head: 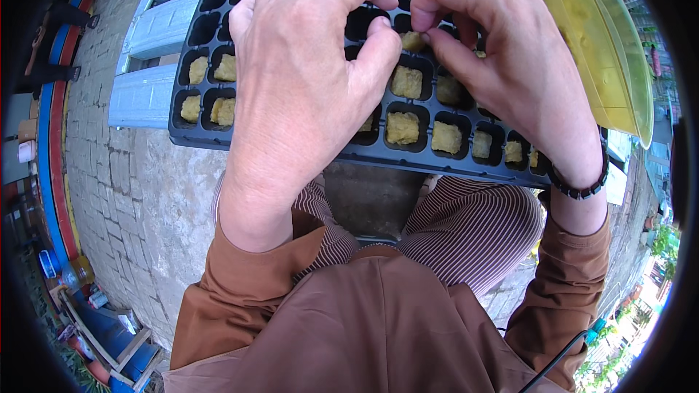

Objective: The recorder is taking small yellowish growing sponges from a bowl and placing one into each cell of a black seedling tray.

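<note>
A black plastic seedling tray (360, 154) with many square cells lies across the view before me. Yellowish fibrous cubes, like rockwool plugs, sit in cells of its two nearest rows; one cube (402, 128) is in the front row. Between thumb and index finger, my right hand (508, 49) grips a small cube (413, 41) at a third-row cell. My left hand (311, 71) hovers over the tray's left middle, its thumb and index finger apart with nothing visible between them. It hides several cells beneath.
A yellow translucent plastic basin (592, 38) stands tilted at the tray's right edge. Pale blue-grey slats (158, 27) extend beneath the tray on the left. Paving (109, 191) covers the ground. Another person's legs (52, 73) show at far left. A dark cable (562, 357) runs by my right sleeve.
</note>
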{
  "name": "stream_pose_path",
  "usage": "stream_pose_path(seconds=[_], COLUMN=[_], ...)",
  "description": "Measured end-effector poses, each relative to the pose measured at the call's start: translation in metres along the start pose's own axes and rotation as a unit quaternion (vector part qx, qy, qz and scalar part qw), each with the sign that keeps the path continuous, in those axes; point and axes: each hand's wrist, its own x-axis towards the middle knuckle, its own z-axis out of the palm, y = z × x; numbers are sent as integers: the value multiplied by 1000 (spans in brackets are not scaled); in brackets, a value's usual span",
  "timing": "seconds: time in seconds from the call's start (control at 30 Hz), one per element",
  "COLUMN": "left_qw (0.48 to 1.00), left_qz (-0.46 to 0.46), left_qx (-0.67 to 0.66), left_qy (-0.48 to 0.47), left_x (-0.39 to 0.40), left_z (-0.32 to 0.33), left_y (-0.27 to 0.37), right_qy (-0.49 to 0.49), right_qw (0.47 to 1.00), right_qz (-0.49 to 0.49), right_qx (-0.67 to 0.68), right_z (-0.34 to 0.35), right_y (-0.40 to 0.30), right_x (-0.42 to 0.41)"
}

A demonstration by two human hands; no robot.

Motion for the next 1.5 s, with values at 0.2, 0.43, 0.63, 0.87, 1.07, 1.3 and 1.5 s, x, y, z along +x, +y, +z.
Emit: stream_pose_path(seconds=[0.2, 0.43, 0.63, 0.87, 1.07, 1.3, 1.5], left_qw=[1000, 1000, 1000, 1000, 1000, 1000, 1000], left_qz=[-1, 2, 3, 2, 3, 8, 12], left_qx=[4, 3, 4, 6, 7, 9, 8], left_qy=[3, 5, 7, 10, 11, 13, 14], left_x=[0, 0, 0, 0, 0, 1, 2], left_z=[-1, -1, -1, -2, -1, 0, 1], left_y=[-1, -1, -2, -2, -2, -1, -1], right_qy=[-59, -126, -36, -102, 47, -8, -35], right_qw=[996, 978, 956, 976, 981, 986, 989], right_qz=[-51, -67, -177, -88, -113, -116, -115], right_qx=[-43, -156, -232, -170, -149, -120, -90], right_z=[-15, -18, -2, -14, 8, -1, -6], right_y=[1, -11, -2, -7, 2, 6, 7], right_x=[2, 11, 19, 11, 2, -1, -1])
